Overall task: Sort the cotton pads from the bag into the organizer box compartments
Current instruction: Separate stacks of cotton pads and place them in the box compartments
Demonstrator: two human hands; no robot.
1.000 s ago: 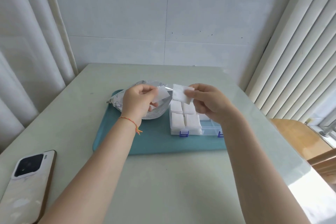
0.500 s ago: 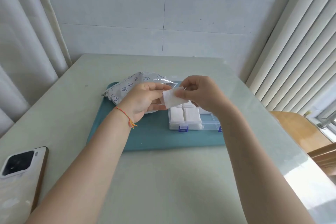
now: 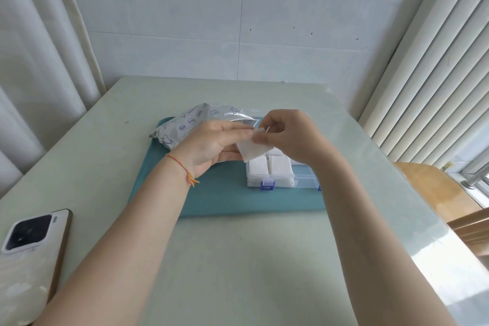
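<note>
A white square cotton pad [image 3: 251, 149] hangs between my two hands, above the left end of the clear organizer box [image 3: 304, 182]. My left hand [image 3: 211, 148] pinches its upper edge with flat fingers, and my right hand [image 3: 288, 137] pinches the same edge from the right. The box has blue latches and white pads filling its near left compartments. Its far compartments are hidden behind my right hand. The printed silver bag [image 3: 195, 123] lies open on the teal tray [image 3: 225, 201] behind my left hand.
A phone [image 3: 29, 254] with a pale case lies face down at the table's near left edge. Curtains hang at the left, blinds at the right. A wooden chair [image 3: 436, 188] stands beside the table's right edge.
My left hand has let go of the bag and come to the pad. Both hands now hold the pad, lower and closer to the box.
</note>
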